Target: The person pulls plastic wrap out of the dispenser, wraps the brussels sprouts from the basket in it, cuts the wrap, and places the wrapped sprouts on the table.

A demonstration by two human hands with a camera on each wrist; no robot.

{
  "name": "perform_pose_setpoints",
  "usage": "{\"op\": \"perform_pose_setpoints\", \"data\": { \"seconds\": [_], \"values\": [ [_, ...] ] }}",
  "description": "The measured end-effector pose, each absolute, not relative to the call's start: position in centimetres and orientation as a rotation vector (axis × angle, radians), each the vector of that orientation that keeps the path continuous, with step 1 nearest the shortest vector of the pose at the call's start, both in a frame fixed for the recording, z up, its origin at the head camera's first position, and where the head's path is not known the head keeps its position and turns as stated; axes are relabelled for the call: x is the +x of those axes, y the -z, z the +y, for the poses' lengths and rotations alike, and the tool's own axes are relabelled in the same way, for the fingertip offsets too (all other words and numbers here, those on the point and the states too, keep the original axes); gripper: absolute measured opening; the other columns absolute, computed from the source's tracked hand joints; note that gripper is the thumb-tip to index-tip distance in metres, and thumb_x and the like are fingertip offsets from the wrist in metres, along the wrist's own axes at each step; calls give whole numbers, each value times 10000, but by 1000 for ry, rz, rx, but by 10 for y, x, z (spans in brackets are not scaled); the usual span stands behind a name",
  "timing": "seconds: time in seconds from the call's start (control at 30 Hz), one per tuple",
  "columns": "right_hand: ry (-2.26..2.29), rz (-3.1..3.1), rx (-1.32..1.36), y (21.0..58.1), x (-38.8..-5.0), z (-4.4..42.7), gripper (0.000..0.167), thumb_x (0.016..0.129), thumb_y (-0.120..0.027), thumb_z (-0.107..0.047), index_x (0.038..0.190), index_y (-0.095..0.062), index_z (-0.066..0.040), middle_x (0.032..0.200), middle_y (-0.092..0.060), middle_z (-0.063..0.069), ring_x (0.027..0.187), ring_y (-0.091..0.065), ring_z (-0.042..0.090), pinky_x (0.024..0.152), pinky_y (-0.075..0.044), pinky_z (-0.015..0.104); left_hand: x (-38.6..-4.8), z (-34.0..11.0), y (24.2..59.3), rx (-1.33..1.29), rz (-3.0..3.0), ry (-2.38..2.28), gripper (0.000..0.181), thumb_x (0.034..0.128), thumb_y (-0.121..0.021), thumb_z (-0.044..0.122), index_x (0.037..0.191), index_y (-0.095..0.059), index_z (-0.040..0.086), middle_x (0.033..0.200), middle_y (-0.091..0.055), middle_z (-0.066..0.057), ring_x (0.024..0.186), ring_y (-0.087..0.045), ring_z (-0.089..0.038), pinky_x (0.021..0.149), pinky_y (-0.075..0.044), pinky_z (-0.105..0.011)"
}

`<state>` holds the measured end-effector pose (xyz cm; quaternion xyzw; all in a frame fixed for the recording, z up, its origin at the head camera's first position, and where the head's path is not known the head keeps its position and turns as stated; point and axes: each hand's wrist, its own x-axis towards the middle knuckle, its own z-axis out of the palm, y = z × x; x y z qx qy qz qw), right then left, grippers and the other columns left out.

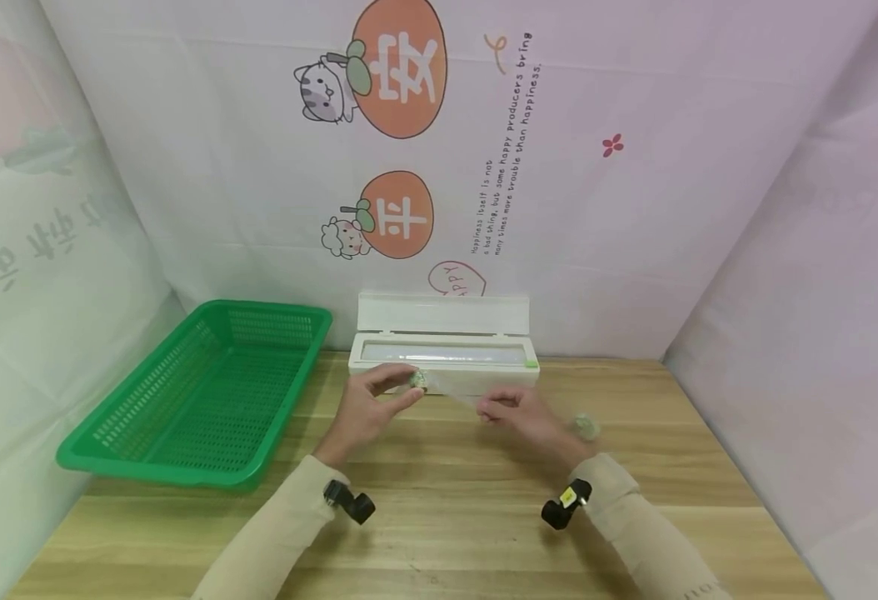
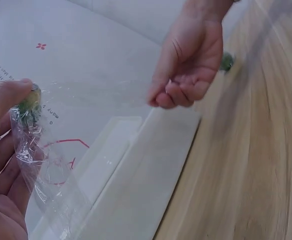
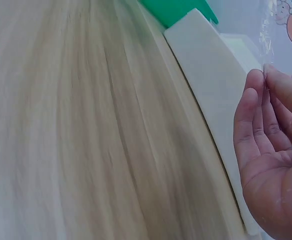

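Note:
My left hand pinches a small green-and-yellow item between thumb and fingers. Clear plastic film covers that item and hangs crumpled below it in the left wrist view. A thin stretch of the same film runs across to my right hand, whose thumb and fingertips pinch its end. In the right wrist view the film rises from that pinch. Another small green item lies on the table beside the right wrist, partly blurred. The exact kind of these items is not clear.
Behind the hands stands a long white film dispenser box with its lid raised. A green plastic basket sits at the left of the wooden table. White printed cloth encloses the back and sides.

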<state>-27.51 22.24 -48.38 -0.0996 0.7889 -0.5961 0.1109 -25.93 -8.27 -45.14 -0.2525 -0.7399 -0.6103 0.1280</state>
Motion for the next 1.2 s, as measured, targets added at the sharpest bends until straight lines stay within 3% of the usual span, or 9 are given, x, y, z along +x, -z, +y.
{"op": "perform_pose_setpoints", "data": {
  "seconds": [0.2,0.33,0.47,0.77,0.9,1.03,1.2],
  "values": [
    [1896,2165,-278,490,-276,194,333,1022,-704,-158,1241,-689,92,1008,-786,4,957,-732,91,913,-646,290,-262,-77,451,-614,-1991,1986,337,911,-813,55,1230,-737,-21,1257,-738,-217,1087,-719,-36,1011,-605,-265],
    [1981,2074,-246,492,-272,172,407,1020,-715,-180,1291,-658,118,1032,-778,11,945,-726,72,898,-644,265,-267,-69,450,-537,-1838,2112,319,912,-789,4,1212,-721,-77,1123,-796,-67,991,-746,-57,889,-624,-191],
    [2050,1986,-231,496,-271,152,485,1029,-705,-203,1355,-602,140,1047,-763,8,962,-715,71,919,-634,257,-273,-63,451,-471,-1713,2206,335,919,-775,0,1222,-692,-115,1023,-799,105,941,-755,-61,867,-628,-193],
    [2197,1843,-215,500,-266,118,383,1047,-653,-118,1307,-596,157,1000,-741,-30,934,-688,62,907,-619,228,-274,-55,450,-370,-1558,2309,278,920,-770,0,1196,-740,-22,1017,-804,89,931,-743,-70,881,-617,-194],
    [2208,1801,-234,501,-265,113,368,1060,-626,-104,1305,-594,169,975,-735,-44,907,-682,52,874,-615,202,-272,-52,451,-382,-1540,2336,293,914,-773,-17,1202,-733,-51,1036,-809,71,946,-746,-70,882,-622,-200],
    [2151,1820,-276,505,-264,116,419,1044,-650,-95,1338,-579,196,1040,-779,58,962,-723,99,905,-627,225,-272,-56,452,-458,-1692,2210,330,901,-808,7,1215,-730,-55,1134,-805,-30,1015,-753,-79,924,-624,-217],
    [1983,2039,-280,510,-268,138,403,1006,-726,-150,1302,-663,116,1234,-755,228,1121,-758,254,993,-626,324,-270,-68,450,-612,-1954,1844,319,881,-861,98,1187,-776,68,1207,-785,-99,1107,-751,-149,1002,-612,-281]
  ]
}}
